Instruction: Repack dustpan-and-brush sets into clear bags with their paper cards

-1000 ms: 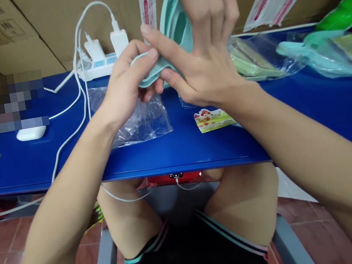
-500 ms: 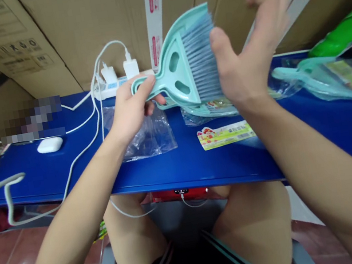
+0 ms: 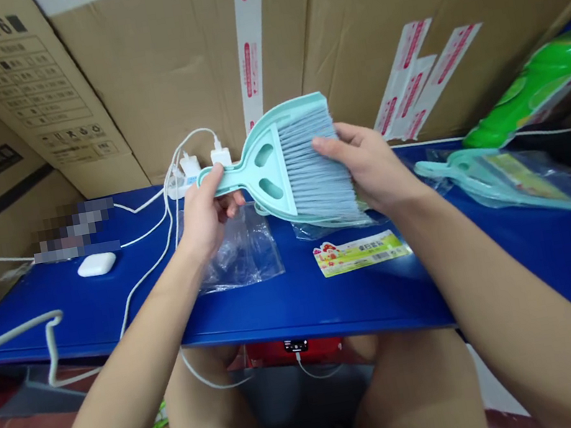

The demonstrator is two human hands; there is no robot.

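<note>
Blue table [image 3: 88,313] below, left hand [image 3: 204,220] and right hand [image 3: 370,163] now grip the brush [image 3: 278,171].

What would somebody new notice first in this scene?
The teal hand brush stands out at the centre, its handle in the left hand and its bristles under the right hand. A bright blue table runs across below it, with a vivid green package at upper right.

Nested dustpan and brush [image 3: 278,171] held over desk [image 3: 44,313] centre; plastic bag [image 3: 237,255] below left, printed label [image 3: 360,252] below right; earbud case [image 3: 97,264] far left; bagged dustpan [image 3: 499,182] far right; power strip [image 3: 183,186] behind.
</note>
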